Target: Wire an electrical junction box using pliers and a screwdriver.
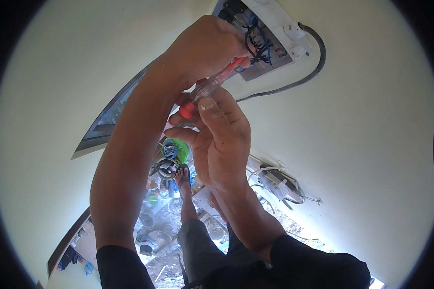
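My right hand (pixel 224 127) holds a screwdriver (pixel 205 91) by its clear handle with a red end cap. Its red shaft slants up to the right, toward an open electrical box (pixel 265 65) on the wall. At the shaft's far end my left hand (pixel 219 43) is closed beside the box, fingers curled in among the black and blue wires (pixel 259 45). What those fingers pinch is hidden by the hand itself. My left forearm crosses in front of the wall, and the screwdriver's tip cannot be made out.
A thick grey cable (pixel 318 67) loops out of the box along the wall. A framed window (pixel 106 118) lies behind my left forearm. Far below are a foot in a sandal (pixel 182 173), a green bag (pixel 182 150), buckets and clutter. Another wired device (pixel 277 185) sits lower on the wall.
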`<move>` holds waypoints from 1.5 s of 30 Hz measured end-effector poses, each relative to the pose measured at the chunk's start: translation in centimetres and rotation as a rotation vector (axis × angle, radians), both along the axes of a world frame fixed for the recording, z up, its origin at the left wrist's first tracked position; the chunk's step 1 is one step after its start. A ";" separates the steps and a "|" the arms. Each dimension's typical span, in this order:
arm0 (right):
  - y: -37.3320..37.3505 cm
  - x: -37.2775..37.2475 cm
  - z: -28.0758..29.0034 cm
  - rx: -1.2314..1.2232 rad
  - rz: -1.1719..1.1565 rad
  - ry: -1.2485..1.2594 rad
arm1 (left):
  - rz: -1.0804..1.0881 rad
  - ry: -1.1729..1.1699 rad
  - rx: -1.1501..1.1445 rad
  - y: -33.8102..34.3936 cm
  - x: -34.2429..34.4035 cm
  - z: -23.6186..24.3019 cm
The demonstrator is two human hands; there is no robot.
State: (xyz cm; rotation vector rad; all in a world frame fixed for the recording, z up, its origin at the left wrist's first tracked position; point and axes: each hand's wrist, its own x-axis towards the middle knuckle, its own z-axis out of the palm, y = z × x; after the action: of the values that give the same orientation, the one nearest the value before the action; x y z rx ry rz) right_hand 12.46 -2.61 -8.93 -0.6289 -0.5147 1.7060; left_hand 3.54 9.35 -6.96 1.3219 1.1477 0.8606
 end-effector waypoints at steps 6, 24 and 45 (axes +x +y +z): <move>0.2 -1.8 -0.6 0.041 -0.068 0.194 | -0.089 0.183 -0.006 0.5 -0.5 2.0; 0.9 -2.7 0.7 -0.003 -0.123 0.308 | -0.131 0.237 -0.092 0.5 -0.2 4.2; 0.8 -1.8 0.0 0.099 -0.068 0.257 | -0.116 0.313 -0.046 0.9 0.4 4.1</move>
State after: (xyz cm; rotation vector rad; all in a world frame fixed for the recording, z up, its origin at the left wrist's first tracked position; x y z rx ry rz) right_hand 10.65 -1.86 -8.89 -0.3458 -0.3882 1.6563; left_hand 3.92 10.21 -2.84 1.5053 1.3083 0.5511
